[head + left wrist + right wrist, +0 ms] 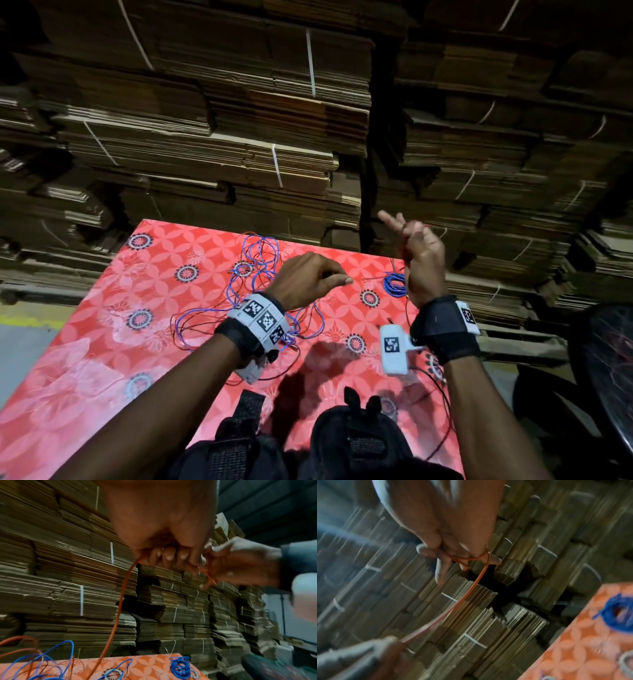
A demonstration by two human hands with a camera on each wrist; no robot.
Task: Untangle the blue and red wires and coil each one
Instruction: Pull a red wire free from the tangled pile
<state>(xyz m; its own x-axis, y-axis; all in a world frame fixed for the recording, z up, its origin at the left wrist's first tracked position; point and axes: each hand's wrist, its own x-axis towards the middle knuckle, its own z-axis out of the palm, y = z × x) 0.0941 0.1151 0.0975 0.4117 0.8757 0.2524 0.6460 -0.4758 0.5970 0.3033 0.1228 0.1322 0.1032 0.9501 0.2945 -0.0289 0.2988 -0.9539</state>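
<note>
Right wrist view: right hand (453, 550) was raised, fingers spread, red wire (471, 588) looped round them, apparently serving as a former for the coil. Left hand (308, 277), at 9 o'clock of the right, was closed on the same wire, pinching it, likely to feed it taut. Finished blue coil (394, 284) lay on the red patterned table (102, 377) just below the right hand. Loose blue wire (253, 260), mixed with dark strands, sprawled at 10 o'clock of the left hand, still to sort.
</note>
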